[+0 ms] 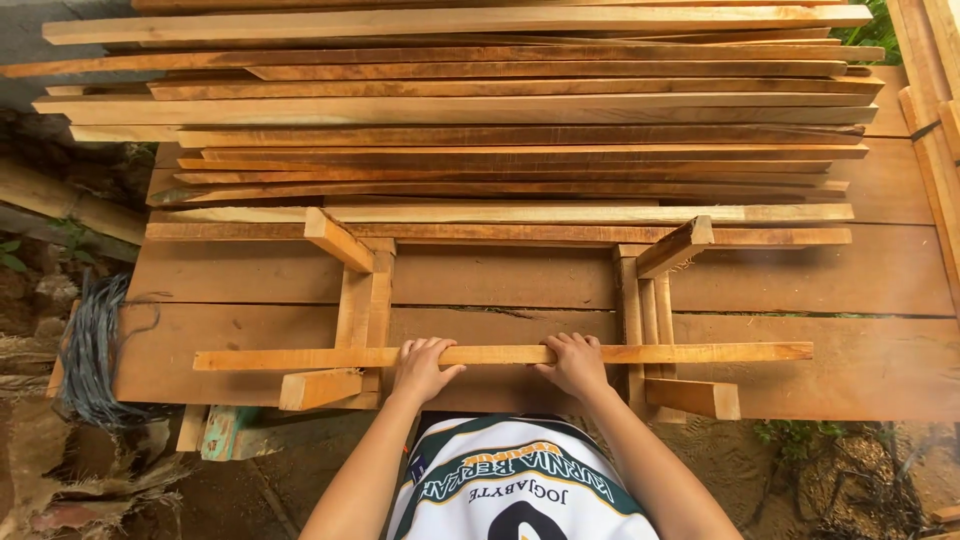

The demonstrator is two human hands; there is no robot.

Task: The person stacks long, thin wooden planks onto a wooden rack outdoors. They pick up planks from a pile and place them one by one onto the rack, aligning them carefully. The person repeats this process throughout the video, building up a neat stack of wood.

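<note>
A long thin wooden slat [700,353] lies crosswise over the near side of an upturned wooden frame. My left hand [423,366] grips the slat left of its middle, fingers curled over the top. My right hand [576,362] grips it a little to the right. The frame has two leg assemblies: the left legs [363,300] and the right legs [640,305], each with stubby ends pointing up and outward. The frame rests on broad wooden planks [500,280] that form a work surface.
A tall stack of rough-sawn boards [480,110] fills the far half of the surface. More boards lean at the right edge [935,140]. A bundle of dark cord [90,350] hangs at the left end. Bare dirt and plants lie below.
</note>
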